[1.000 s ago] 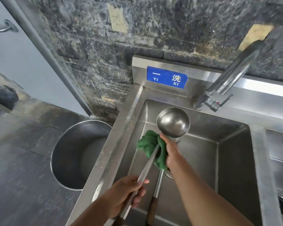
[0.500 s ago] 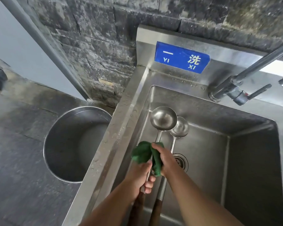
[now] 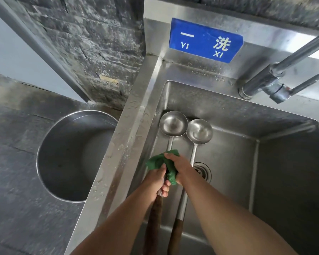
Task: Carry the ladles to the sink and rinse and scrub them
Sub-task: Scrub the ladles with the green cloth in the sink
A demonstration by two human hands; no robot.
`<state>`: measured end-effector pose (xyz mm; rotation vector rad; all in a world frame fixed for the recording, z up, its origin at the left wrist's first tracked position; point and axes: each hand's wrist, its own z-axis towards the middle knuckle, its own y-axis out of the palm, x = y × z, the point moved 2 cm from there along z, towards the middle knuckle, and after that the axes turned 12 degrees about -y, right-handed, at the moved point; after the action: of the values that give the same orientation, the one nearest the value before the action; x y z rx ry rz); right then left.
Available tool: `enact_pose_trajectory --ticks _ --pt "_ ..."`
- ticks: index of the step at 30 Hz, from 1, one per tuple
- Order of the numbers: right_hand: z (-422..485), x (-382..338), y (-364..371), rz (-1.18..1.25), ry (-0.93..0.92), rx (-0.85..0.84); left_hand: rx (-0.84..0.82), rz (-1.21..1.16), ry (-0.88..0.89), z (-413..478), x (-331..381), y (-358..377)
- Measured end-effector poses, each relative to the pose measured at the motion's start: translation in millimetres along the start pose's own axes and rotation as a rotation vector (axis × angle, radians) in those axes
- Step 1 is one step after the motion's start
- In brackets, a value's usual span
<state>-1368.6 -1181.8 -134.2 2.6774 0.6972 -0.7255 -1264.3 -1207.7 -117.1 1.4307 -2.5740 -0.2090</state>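
Note:
Two steel ladles with dark wooden handles lie side by side in the steel sink, bowls toward the back wall. My left hand grips the metal shaft of the left ladle just above its wooden handle. My right hand holds a green scrubbing cloth wrapped around that same shaft, right above my left hand. The right ladle rests untouched on the sink floor beside the drain.
A tap with a lever handle stands at the sink's back right; no water runs. A blue label is on the backsplash. A large round steel pot sits on the dark floor left of the sink.
The left ladle came down from a raised position until its bowl lies low in the sink beside the other one. The cloth slid from near the bowl down the shaft toward my left hand.

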Motion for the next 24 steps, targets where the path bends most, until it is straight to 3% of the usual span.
enact_pose_trajectory --ticks 5,10,19,22,24 --pt "4 7 -5 -0.09 -0.066 0.024 0.074 0.067 0.032 14 -4 -5" --pt "-6 19 -12 -0.163 -0.084 0.008 0.263 0.253 0.2 18 -8 -13" --pt "-17 28 -25 -0.099 -0.099 -0.01 0.448 0.432 0.317 26 -6 -21" --pt "-24 24 -34 -0.079 -0.164 -0.005 0.63 0.689 0.45 20 -4 -16" --pt "-32 18 -48 -0.066 -0.216 0.016 0.787 0.935 0.655 12 -5 -10"
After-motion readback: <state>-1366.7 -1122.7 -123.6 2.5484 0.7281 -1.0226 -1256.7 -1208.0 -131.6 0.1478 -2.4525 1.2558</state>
